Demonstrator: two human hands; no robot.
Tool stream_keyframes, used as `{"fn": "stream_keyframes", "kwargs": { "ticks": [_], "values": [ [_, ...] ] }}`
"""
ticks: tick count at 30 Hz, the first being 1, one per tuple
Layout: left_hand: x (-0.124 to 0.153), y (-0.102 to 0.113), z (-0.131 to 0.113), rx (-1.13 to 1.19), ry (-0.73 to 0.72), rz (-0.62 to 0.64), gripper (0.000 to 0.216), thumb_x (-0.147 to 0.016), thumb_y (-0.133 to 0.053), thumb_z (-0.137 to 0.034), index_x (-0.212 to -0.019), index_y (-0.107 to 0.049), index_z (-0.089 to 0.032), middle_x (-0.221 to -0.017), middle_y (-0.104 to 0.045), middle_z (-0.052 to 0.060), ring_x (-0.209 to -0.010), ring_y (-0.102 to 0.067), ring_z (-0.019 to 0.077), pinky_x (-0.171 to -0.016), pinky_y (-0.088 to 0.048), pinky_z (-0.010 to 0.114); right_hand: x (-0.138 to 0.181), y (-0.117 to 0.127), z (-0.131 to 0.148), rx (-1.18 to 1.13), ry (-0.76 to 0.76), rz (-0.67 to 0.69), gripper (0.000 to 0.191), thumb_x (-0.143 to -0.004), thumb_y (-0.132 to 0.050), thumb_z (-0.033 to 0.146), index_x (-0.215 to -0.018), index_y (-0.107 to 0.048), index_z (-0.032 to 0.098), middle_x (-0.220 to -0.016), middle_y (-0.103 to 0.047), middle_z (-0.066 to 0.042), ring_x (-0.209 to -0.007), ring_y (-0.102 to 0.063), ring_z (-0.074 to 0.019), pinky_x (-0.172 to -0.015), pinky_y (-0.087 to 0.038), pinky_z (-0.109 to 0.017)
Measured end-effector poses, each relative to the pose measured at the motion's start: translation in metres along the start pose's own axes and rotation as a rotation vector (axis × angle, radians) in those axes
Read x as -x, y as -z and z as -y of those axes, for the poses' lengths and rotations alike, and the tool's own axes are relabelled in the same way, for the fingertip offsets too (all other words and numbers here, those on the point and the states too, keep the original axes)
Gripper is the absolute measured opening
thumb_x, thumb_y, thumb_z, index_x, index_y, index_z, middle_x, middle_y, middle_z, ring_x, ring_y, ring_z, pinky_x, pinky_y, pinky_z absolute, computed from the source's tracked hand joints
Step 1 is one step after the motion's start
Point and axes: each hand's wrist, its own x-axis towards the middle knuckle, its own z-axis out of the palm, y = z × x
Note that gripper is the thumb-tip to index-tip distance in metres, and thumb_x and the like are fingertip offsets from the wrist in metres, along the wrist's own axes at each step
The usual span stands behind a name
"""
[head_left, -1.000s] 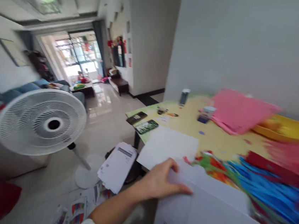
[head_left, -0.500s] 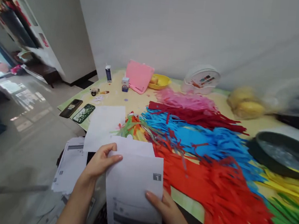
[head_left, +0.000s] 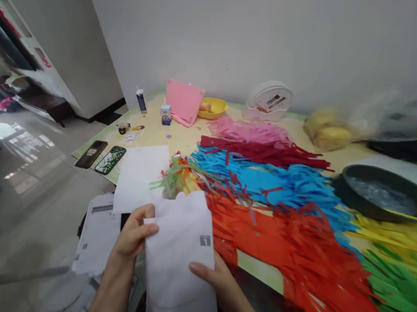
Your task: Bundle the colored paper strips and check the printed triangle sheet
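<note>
Left hand (head_left: 133,235) and right hand (head_left: 214,278) each pinch the white paper sheets (head_left: 179,252) at the table (head_left: 151,130) edge.

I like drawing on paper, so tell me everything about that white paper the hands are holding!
The white paper is a thin sheet, mostly blank, with a small grey square mark near its right edge and faint print at the bottom. It is held tilted above the table's near edge. The left hand pinches its upper left edge; the right hand supports its right side.
</note>
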Motion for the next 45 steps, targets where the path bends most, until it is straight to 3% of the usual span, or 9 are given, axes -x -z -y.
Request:
{"fn": "stream_keyframes", "kwargs": {
  "ticks": [2, 5, 10, 15, 22, 25, 34, 40, 45],
  "values": [
    [-0.003, -0.005, 0.005, 0.061, -0.070, -0.054, 0.042, -0.060, -0.079, -0.041, -0.090, -0.058, -0.020, -0.075, -0.062, -0.001, -0.057, -0.052, 0.0107, -0.055, -0.043, 0.021, -0.002, -0.007, 0.005, 0.059, 0.063, -0.158, 0.061, -0.057, -0.085, 0.052, -0.102, -0.070, 0.014, -0.100, -0.076, -0.013, -0.091, -0.071, -0.0332, -0.080, -0.056, -0.046],
    [0.001, -0.014, 0.016, 0.045, -0.114, -0.095, 0.076, -0.062, -0.082, -0.035, -0.130, -0.050, -0.025, -0.119, -0.066, 0.008, -0.092, -0.065, 0.0192, -0.080, -0.051, 0.029, -0.001, -0.011, 0.017, 0.176, 0.154, -0.369, 0.054, -0.059, -0.083, 0.053, -0.094, -0.072, 0.014, -0.092, -0.077, -0.014, -0.086, -0.071, -0.0334, -0.075, -0.057, -0.045],
    [0.011, -0.012, 0.040, -0.084, 0.056, -0.269, 0.045, -0.070, -0.076, -0.046, -0.098, -0.071, -0.011, -0.093, -0.075, 0.011, -0.080, -0.067, 0.0223, -0.072, -0.052, 0.029, 0.001, -0.004, 0.030, 0.347, 0.221, -0.453, 0.056, -0.059, -0.080, 0.055, -0.097, -0.071, 0.015, -0.097, -0.077, -0.015, -0.089, -0.070, -0.0344, -0.080, -0.056, -0.046],
    [0.010, -0.008, 0.048, -0.099, 0.121, -0.283, 0.049, -0.070, -0.072, -0.058, -0.081, -0.071, -0.010, -0.070, -0.070, 0.006, -0.061, -0.059, 0.0171, -0.058, -0.046, 0.025, 0.002, 0.003, 0.038, 0.337, 0.292, -0.359, 0.055, -0.076, -0.059, 0.068, -0.095, -0.070, 0.018, -0.092, -0.075, -0.011, -0.088, -0.068, -0.0297, -0.075, -0.055, -0.038],
    [0.008, -0.014, 0.042, -0.472, -0.184, -0.496, 0.045, -0.087, -0.053, -0.057, -0.066, -0.056, -0.017, -0.064, -0.056, 0.000, -0.063, -0.049, 0.0144, -0.059, -0.039, 0.023, 0.002, -0.001, 0.045, 0.488, 0.310, -0.444, 0.055, -0.080, -0.052, 0.072, -0.066, -0.060, 0.019, -0.058, -0.058, -0.001, -0.054, -0.051, -0.0174, -0.049, -0.040, -0.027],
    [0.003, -0.011, 0.046, -0.515, -0.180, -0.435, 0.044, -0.089, -0.050, -0.054, -0.064, -0.053, -0.018, -0.061, -0.052, -0.001, -0.061, -0.046, 0.0140, -0.057, -0.037, 0.023, -0.003, -0.002, 0.050, 0.470, 0.372, -0.426, 0.055, -0.086, -0.043, 0.069, -0.064, -0.054, 0.020, -0.060, -0.056, -0.001, -0.056, -0.050, -0.0169, -0.051, -0.040, -0.026],
    [0.008, -0.013, 0.048, -0.535, -0.150, -0.125, 0.041, -0.091, -0.047, -0.050, -0.070, -0.060, -0.017, -0.067, -0.060, 0.003, -0.065, -0.052, 0.0185, -0.061, -0.042, 0.026, -0.012, 0.012, 0.069, 0.716, 0.549, -0.722, 0.053, -0.091, -0.039, 0.063, -0.055, -0.038, 0.024, -0.049, -0.039, 0.004, -0.047, -0.039, -0.0135, -0.046, -0.028, -0.026],
    [0.000, 0.004, 0.049, -0.630, -0.208, -0.553, 0.045, -0.087, -0.054, -0.048, -0.056, -0.038, -0.021, -0.053, -0.038, -0.004, -0.054, -0.035, 0.0128, -0.053, -0.030, 0.025, -0.002, 0.003, 0.052, 0.584, 0.401, -0.245, 0.040, -0.090, -0.049, 0.056, -0.079, -0.062, 0.020, -0.063, -0.058, 0.000, -0.064, -0.055, -0.0188, -0.063, -0.047, -0.027],
    [-0.006, 0.010, 0.046, -0.485, -0.117, -0.447, 0.046, -0.088, -0.049, -0.058, -0.063, -0.047, -0.019, -0.061, -0.043, -0.003, -0.061, -0.039, 0.0131, -0.057, -0.034, 0.023, -0.006, 0.006, 0.044, 0.663, 0.372, -0.371, 0.049, -0.090, -0.045, 0.059, -0.067, -0.059, 0.018, -0.056, -0.052, 0.001, -0.055, -0.049, -0.0165, -0.051, -0.038, -0.025]
  ]
}}
